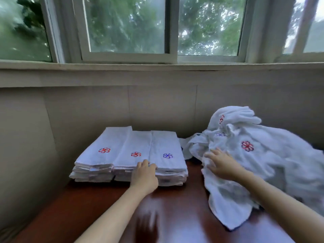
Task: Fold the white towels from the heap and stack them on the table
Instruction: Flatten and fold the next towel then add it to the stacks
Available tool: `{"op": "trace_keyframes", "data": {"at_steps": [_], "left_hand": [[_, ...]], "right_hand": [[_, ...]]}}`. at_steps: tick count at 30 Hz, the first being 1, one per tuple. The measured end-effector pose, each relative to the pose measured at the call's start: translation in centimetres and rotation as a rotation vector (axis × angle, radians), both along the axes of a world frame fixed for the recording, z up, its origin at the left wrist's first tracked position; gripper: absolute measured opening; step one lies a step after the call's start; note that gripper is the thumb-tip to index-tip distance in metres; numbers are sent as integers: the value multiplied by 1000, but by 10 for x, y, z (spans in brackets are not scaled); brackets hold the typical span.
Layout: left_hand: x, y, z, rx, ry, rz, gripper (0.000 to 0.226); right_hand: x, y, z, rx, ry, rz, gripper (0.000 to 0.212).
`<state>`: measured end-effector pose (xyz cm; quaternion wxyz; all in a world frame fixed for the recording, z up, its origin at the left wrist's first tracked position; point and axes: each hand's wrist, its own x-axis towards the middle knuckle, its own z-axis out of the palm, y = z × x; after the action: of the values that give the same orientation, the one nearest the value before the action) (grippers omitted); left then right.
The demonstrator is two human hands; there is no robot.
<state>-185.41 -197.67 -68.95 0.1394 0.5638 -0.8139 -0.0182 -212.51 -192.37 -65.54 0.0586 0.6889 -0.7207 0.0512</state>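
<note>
Three stacks [129, 158] of folded white towels are sitting side by side at centre left of the frame, on the far part of a dark red table [177, 206]. The two stacks on the left are showing red pinwheel marks on top, and the one on the right is showing a blue mark.

The left hand [144, 176] is resting against the near edge of the stacks, where the middle and right ones meet, with its fingers bent over the top towel; whether it is pinching the cloth cannot be told.

The heap [259, 155] of unfolded towels is lying at the right of the frame, spilling toward the lower right, with one towel hanging down over the table's near part. The right hand [222, 163] is lying on the heap's left side, fingers spread and straight, pressing flat on the cloth.

A window [128, 27] is filling the upper part of the frame, with green trees behind it.
</note>
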Motion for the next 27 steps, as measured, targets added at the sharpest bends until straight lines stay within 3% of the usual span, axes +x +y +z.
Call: {"op": "trace_keyframes", "data": {"at_steps": [4, 6, 9, 12, 14, 18, 20, 22, 25, 27], "left_hand": [[-83, 22, 5, 57, 108, -151, 37], [-123, 32, 5, 99, 140, -228, 37], [-176, 40, 2, 228, 234, -279, 41], [-222, 47, -8, 513, 533, -236, 40], [-245, 52, -18, 591, 648, -192, 37], [-273, 55, -30, 375, 681, -43, 14], [-284, 58, -29, 322, 753, -45, 7], [-297, 66, -27, 240, 840, -60, 7], [-313, 85, -27, 61, 1026, -79, 14], [-324, 98, -30, 126, 1057, -170, 15]], "right_hand": [[-97, 53, -1, -252, 61, -373, 53], [-133, 73, -7, -252, -1, -478, 54], [-162, 87, -20, -158, -119, -480, 53], [-168, 87, -37, -174, -68, -433, 57], [-169, 88, -44, -236, -68, -542, 68], [-194, 104, -54, -285, -75, -824, 72], [-214, 117, -63, -305, -190, -862, 54], [-230, 128, -72, -357, -368, -818, 23], [-236, 140, -70, -361, -538, -709, 20], [-223, 148, -62, -330, -730, -583, 29]]}}
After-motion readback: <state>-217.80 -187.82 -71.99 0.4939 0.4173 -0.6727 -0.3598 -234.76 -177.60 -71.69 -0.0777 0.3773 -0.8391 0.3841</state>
